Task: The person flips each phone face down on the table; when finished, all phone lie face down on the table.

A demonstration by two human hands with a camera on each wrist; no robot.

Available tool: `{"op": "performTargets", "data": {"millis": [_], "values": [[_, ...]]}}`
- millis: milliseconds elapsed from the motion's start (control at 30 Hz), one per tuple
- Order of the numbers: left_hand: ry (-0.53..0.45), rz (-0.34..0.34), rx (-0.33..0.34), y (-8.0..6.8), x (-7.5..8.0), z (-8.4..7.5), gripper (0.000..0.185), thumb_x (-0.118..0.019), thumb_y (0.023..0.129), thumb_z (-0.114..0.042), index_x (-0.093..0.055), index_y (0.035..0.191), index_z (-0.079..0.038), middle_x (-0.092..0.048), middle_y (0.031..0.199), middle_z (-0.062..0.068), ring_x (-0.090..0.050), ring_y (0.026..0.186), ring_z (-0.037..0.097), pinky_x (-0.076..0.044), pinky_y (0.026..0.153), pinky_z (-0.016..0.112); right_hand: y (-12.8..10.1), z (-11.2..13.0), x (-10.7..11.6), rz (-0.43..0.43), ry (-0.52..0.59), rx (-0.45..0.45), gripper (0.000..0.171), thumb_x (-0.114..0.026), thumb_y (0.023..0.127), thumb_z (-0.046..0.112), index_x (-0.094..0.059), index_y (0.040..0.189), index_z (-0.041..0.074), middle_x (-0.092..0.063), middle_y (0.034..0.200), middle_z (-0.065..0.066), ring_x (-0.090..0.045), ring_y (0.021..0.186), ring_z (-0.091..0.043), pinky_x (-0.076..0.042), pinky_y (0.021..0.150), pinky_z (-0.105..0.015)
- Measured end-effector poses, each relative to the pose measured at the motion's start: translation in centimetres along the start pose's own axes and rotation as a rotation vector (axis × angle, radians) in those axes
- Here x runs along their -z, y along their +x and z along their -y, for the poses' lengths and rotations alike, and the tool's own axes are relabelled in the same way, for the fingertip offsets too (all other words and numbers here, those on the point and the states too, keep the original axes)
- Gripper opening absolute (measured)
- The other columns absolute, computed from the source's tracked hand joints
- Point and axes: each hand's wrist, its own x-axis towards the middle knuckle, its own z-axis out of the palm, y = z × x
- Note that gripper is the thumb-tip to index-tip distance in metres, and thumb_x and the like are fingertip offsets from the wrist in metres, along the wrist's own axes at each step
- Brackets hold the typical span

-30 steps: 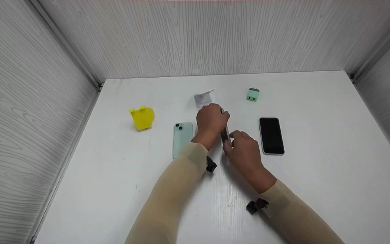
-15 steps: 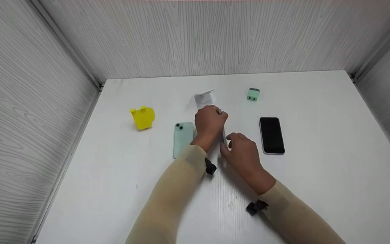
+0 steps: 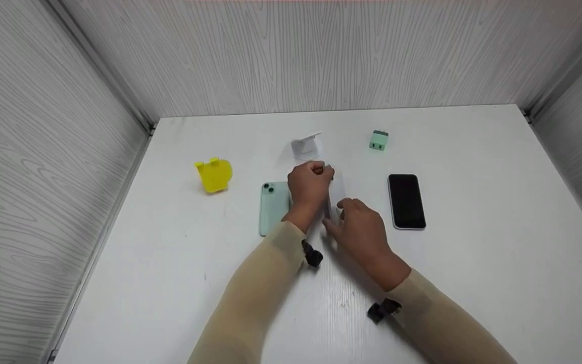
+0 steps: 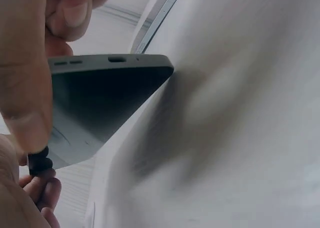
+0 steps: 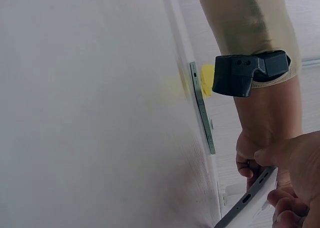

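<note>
A phone (image 3: 337, 188) stands tilted on its long side between my two hands, above the table. My left hand (image 3: 309, 186) pinches its far end. My right hand (image 3: 364, 227) holds its near end, thumb on one side and fingers on the other. In the left wrist view the dark screen (image 4: 100, 105) and the port edge (image 4: 117, 59) show. A small black knobbed piece (image 4: 40, 162) sits beside the left fingers; I cannot tell what it is. The right wrist view shows the phone's pale back (image 5: 255, 207) near my curled right fingers.
A mint-green phone (image 3: 273, 208) lies back up beside my left wrist. To the right, another phone (image 3: 406, 201) lies screen up. A white folding stand (image 3: 305, 146) is behind my hands, a yellow phone stand (image 3: 214, 175) at left, and a mint charger plug (image 3: 379, 140) at back right.
The phone has tilted, so its pale back shows more to the head view. My left hand has shifted slightly left and nearer; the right thumb has moved slightly left.
</note>
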Motion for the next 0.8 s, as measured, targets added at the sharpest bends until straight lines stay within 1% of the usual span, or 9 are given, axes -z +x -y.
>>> {"op": "performTargets", "data": {"millis": [33,133,300,433,567,700,800], "values": [[0.001,-0.011,0.002,0.0,0.0,0.1,0.019,-0.077,0.096,-0.021,-0.088,0.108,-0.011,-0.084,0.087,-0.003,-0.079,0.092,0.014,-0.063,0.086,0.033,0.0,0.0,0.0,0.012,-0.002,-0.004,0.044,-0.089,0.092,0.034,-0.072,0.115,0.000,-0.073,0.098,-0.013,-0.073,0.081,-0.029,-0.060,0.072,-0.047],[-0.038,-0.029,0.012,-0.2,-0.1,0.3,0.023,-0.077,0.095,-0.021,-0.087,0.111,-0.008,-0.085,0.090,0.000,-0.080,0.090,0.014,-0.063,0.086,0.035,0.0,0.0,0.0,0.050,-0.004,-0.020,0.051,-0.090,0.091,0.038,-0.071,0.120,0.000,-0.073,0.102,-0.013,-0.073,0.084,-0.028,-0.060,0.074,-0.047],[-0.121,-0.021,0.013,-0.5,-0.3,0.7,0.026,-0.075,0.099,-0.019,-0.084,0.119,-0.004,-0.085,0.097,0.002,-0.080,0.088,0.013,-0.064,0.085,0.035,0.0,-0.4,-0.2,0.111,0.041,-0.063,0.060,-0.092,0.088,0.042,-0.069,0.126,0.001,-0.071,0.105,-0.011,-0.069,0.083,-0.024,-0.058,0.074,-0.045],[-0.163,-0.009,0.014,-0.7,-0.3,0.7,0.027,-0.073,0.101,-0.021,-0.083,0.120,-0.004,-0.085,0.099,0.002,-0.079,0.089,0.012,-0.063,0.084,0.035,0.0,-1.1,-0.1,0.140,0.096,-0.099,0.062,-0.094,0.085,0.043,-0.068,0.124,0.002,-0.069,0.102,-0.009,-0.064,0.082,-0.023,-0.055,0.074,-0.043],[-0.184,-0.003,0.027,-0.8,-0.3,0.6,0.027,-0.074,0.101,-0.022,-0.083,0.121,-0.005,-0.085,0.099,0.001,-0.079,0.089,0.012,-0.063,0.084,0.034,0.0,-2.2,0.0,0.161,0.148,-0.121,0.060,-0.095,0.084,0.041,-0.068,0.121,0.003,-0.069,0.103,-0.009,-0.063,0.086,-0.025,-0.054,0.078,-0.044],[-0.195,-0.015,0.054,-0.8,-0.3,0.6,0.027,-0.075,0.101,-0.022,-0.084,0.120,-0.005,-0.085,0.100,0.002,-0.079,0.090,0.012,-0.063,0.086,0.034,-0.2,-3.5,0.1,0.172,0.201,-0.147,0.061,-0.094,0.085,0.038,-0.068,0.126,0.001,-0.071,0.109,-0.011,-0.066,0.094,-0.028,-0.056,0.085,-0.047],[-0.217,-0.025,0.093,-0.7,-0.3,0.6,0.025,-0.076,0.100,-0.022,-0.085,0.118,-0.006,-0.085,0.101,0.003,-0.080,0.092,0.014,-0.062,0.087,0.034,-0.3,-4.5,0.3,0.184,0.257,-0.178,0.065,-0.094,0.086,0.036,-0.067,0.132,-0.001,-0.073,0.113,-0.013,-0.067,0.099,-0.030,-0.056,0.088,-0.048]]}}
